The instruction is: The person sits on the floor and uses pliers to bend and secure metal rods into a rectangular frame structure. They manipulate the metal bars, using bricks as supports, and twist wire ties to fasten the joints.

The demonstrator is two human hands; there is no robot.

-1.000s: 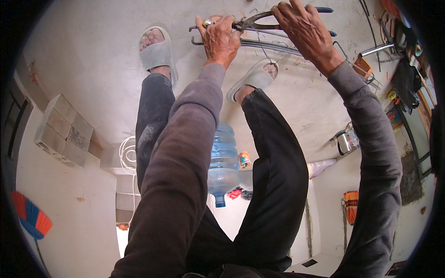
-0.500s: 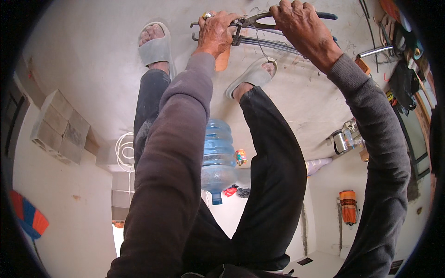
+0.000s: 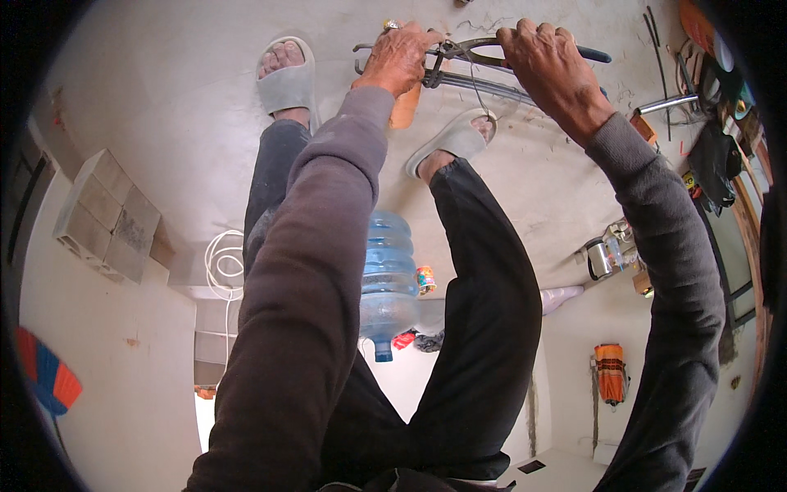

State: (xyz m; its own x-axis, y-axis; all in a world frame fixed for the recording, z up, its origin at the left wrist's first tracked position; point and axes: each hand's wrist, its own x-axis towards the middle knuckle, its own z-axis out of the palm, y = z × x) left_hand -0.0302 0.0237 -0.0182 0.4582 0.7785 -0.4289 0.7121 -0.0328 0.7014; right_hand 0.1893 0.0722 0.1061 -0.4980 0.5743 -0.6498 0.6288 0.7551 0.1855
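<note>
At the top of the view, my left hand (image 3: 402, 59) is closed round a bundle of thin metal rods (image 3: 484, 87), with hooked ends sticking out to its left. Beside its fingertips, the jaws of dark pincers (image 3: 482, 44) sit against a wire tie on the rods. My right hand (image 3: 551, 78) is wrapped round the pincers' long handles, and a dark blue handle end shows past its knuckles. A thin loose wire (image 3: 477, 82) hangs down from the jaws. Below my left hand an orange block (image 3: 403, 110) shows, partly covered by the hand.
My sandalled feet stand under the rods. A blue water bottle (image 3: 388, 279) is between my legs. Concrete blocks (image 3: 111, 217) and a coiled white cable (image 3: 221, 262) are at left. Wire scraps litter the floor. A kettle (image 3: 599, 257) and a metal tube (image 3: 667, 104) are at right.
Both hands, with the rods and pincers, appear slightly farther right and lower in the view. The grips of both hands look the same.
</note>
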